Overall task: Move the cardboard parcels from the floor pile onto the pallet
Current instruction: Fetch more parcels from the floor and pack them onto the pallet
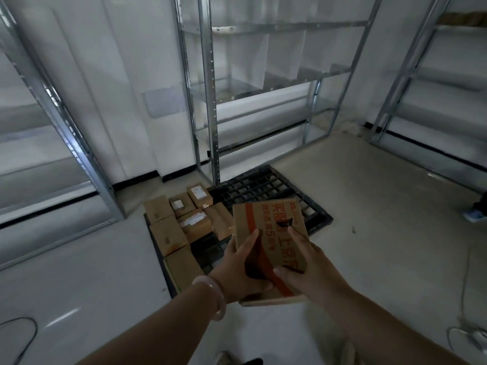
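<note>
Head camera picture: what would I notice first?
A flat brown cardboard parcel with an orange stripe fills the middle, held by the left hand and right hand. Behind it lies a black grid pallet on the floor, small brown cardboard boxes lined along its left side.

Brown parcel (271,233) with orange stripe, red print and a dark tear on its top face, tilted, gripped by left hand (237,270) and right hand (305,264) above the near side of a black grid pallet (263,185) flat on the floor. On its left part, small parcels (195,222) packed side by side, some white-labelled.
</note>
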